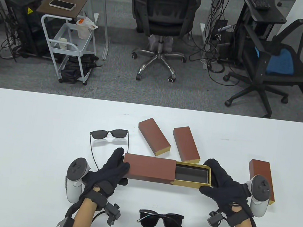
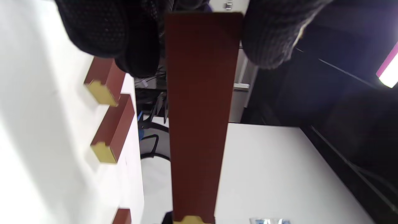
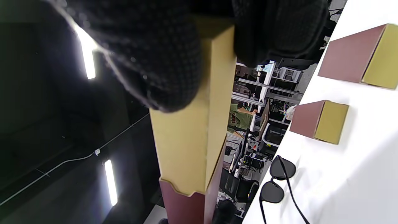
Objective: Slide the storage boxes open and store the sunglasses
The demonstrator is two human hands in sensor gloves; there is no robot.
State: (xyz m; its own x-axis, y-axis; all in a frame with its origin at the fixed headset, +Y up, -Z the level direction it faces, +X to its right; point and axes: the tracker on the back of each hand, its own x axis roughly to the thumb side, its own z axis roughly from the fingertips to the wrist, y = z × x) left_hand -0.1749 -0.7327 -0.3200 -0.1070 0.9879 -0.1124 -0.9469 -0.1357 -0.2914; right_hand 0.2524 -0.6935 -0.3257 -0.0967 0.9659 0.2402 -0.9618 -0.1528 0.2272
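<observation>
The left hand (image 1: 112,169) in its black glove grips the left end of the long red-brown cardboard sleeve (image 1: 148,169) of a storage box. Its fingers curl over the far edge and the thumb is on the near side. The right hand (image 1: 221,184), also in a black glove, holds the gold cardboard drawer (image 1: 192,174) that sticks out of the sleeve's right end. Its fingers wrap round the end of the drawer and the thumb lies along the near side.

The box's long side runs from 9 o'clock to 3 o'clock across the white table (image 1: 24,144). The open end points to 3 o'clock. The drawer is pulled out partway, and its dark inside shows. In the wrist views the box seems to be lifted a little off the table, but that is hard to tell for sure.

At 12 o'clock from the box lie two shut red-brown boxes with gold ends, the left one (image 1: 154,137) and the right one (image 1: 186,144), both slanted. A third shut box (image 1: 261,176) lies at 3 o'clock, partly behind the right hand's tracker. A pair of black sunglasses with open arms (image 1: 109,138) sits at 10 o'clock, just beside the left hand. A folded pair of black sunglasses (image 1: 161,220) lies at 6 o'clock, near the table's front edge.
</observation>
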